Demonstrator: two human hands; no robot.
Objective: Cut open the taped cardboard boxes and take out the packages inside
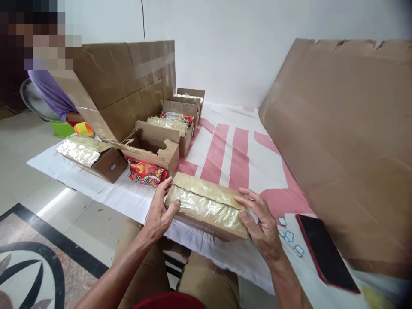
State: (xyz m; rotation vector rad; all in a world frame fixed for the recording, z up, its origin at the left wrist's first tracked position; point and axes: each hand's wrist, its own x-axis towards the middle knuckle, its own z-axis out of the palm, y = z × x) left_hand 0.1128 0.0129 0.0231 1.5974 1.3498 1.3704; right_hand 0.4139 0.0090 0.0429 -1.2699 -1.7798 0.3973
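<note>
A small cardboard box (pixel 206 208) lies lengthwise at the table's front edge, its top covered with shiny clear plastic film or tape and a gap running along one flap. My left hand (pixel 162 211) grips its left end, thumb on the top and fingers at the far corner. At the right end, my right hand (pixel 261 223) holds it with the fingers bent over the top edge. Just beyond my left hand, a red printed food packet (pixel 147 172) leans against an open cardboard box (pixel 151 143). The underside of the held box is hidden.
Further left sits another film-topped box (pixel 92 155), with an orange-yellow tape roll (pixel 84 128) behind it. Open boxes with packets (pixel 170 122) line a stack of cartons (pixel 116 77). A phone (pixel 326 253), small stickers (pixel 289 236) and a large cardboard panel (pixel 350 146) are right. A person's purple sleeve (pixel 51 92) shows left.
</note>
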